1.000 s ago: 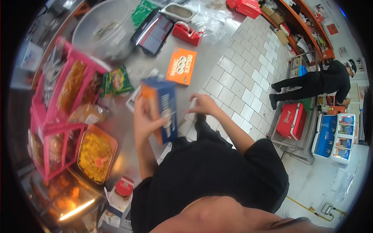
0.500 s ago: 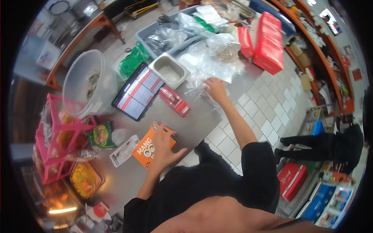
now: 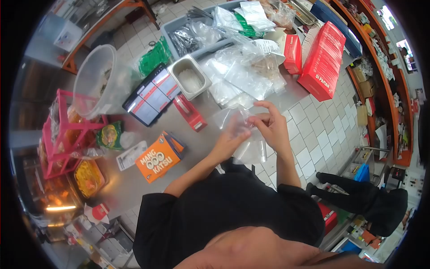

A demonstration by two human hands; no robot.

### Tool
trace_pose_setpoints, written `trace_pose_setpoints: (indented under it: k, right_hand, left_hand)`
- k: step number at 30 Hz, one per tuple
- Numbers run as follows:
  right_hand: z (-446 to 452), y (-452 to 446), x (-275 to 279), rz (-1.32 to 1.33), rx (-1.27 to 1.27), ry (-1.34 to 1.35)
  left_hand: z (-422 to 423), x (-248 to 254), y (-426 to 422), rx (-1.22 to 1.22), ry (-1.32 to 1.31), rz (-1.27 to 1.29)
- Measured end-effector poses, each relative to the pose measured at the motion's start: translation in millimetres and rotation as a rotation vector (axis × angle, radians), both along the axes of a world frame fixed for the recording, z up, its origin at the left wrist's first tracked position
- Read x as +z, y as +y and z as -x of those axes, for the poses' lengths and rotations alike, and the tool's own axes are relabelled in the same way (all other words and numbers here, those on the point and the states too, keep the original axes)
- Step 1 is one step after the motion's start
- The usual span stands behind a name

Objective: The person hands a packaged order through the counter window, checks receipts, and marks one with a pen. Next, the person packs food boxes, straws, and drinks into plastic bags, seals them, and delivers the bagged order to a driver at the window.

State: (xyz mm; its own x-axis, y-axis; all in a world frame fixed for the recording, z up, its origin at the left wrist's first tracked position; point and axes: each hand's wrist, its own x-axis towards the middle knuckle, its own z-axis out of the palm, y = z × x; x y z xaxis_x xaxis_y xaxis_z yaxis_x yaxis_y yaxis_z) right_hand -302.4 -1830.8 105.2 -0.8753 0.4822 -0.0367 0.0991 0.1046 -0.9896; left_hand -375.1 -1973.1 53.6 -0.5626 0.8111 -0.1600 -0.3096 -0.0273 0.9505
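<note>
Plastic and see-through, the bag point(image 3: 253, 151) is at the table point(image 3: 224, 145) edge. Your right hand point(image 3: 274, 127) pinches it narrowly; your left hand point(image 3: 234, 136) touches it, but you cannot tell how firmly.

Tablet point(image 3: 152, 96) is flanked on bench point(image 3: 190, 148) by tub point(image 3: 95, 80) left, pan point(image 3: 190, 77) right; tape dispenser point(image 3: 190, 114) is placed before pan.

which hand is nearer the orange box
Left. The left hand is at the clear bag, to the right of the orange box; the right hand is beyond it, farther right.
</note>
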Motion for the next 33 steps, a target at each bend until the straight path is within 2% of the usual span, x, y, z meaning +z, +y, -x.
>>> trace_pose_setpoints:
  k: [1,2,5,7,9,11,12,14,17,18,20,21,22,23,24,25,27,28,31,33]
  right_hand:
    - [-7,-4,-2,0.078,-0.034,0.023]
    - [-12,-9,-2,0.154,-0.068,0.050]
    - [-21,-21,-27,0.246,-0.091,0.110]
    - [-30,-30,-45,0.349,-0.101,0.083]
    - [-34,-41,-56,0.535,-0.123,0.006]
    - [-37,-50,-84,0.682,-0.179,0.035]
    - [-37,-60,-87,0.713,-0.215,0.039]
    - [-38,-77,-84,0.742,-0.217,0.004]
    - [-43,-96,-64,0.751,-0.199,-0.075]
    - [-47,-100,-61,0.751,-0.215,-0.098]
    - [-59,-89,-97,0.665,-0.069,-0.082]
    - [-64,-84,-116,0.618,0.004,-0.073]
    - [-65,-85,-119,0.696,0.029,0.043]
    - [-64,-88,-124,0.722,-0.064,0.007]
    - [-59,-99,-119,0.745,-0.160,-0.029]
    - [-54,-106,-114,0.764,-0.256,-0.061]
    - [-49,-111,-105,0.823,-0.263,-0.113]
    - [-48,-113,-99,0.852,-0.270,-0.142]
    - [-46,-119,-75,0.787,-0.013,-0.222]
    - [-47,-116,-81,0.730,0.148,-0.258]
  left_hand:
    - [-5,2,4,0.157,0.025,-0.060]
    - [-7,-8,1,0.204,0.240,-0.082]
    - [-6,-2,-12,0.001,0.471,-0.394]
    - [-12,16,-15,0.104,-0.189,-0.441]
    - [-15,10,-17,0.166,-0.506,-0.460]
    - [-18,-39,-17,0.210,-0.474,-0.469]
    - [-26,-47,-21,0.235,-0.294,-0.166]
    - [-35,-20,-36,0.280,0.151,0.188]
    - [-23,-12,-68,0.270,0.924,0.269]
    - [-22,-21,-75,0.291,0.948,0.220]
    - [-23,-46,-83,0.325,0.997,0.109]
    - [-27,-39,-89,0.293,0.936,0.107]
    - [-32,-25,-94,0.264,0.875,0.102]
    - [-37,-18,-97,0.236,0.815,0.092]
    - [-44,-25,-99,0.220,0.909,0.184]
    - [-47,-33,-98,0.111,0.791,0.255]
    - [-46,-36,-100,-0.099,0.543,0.376]
    - [-45,-34,-106,-0.037,0.641,0.335]
    - [-44,-23,-133,0.118,0.895,0.246]
    - [-41,-11,-157,0.167,1.028,0.220]
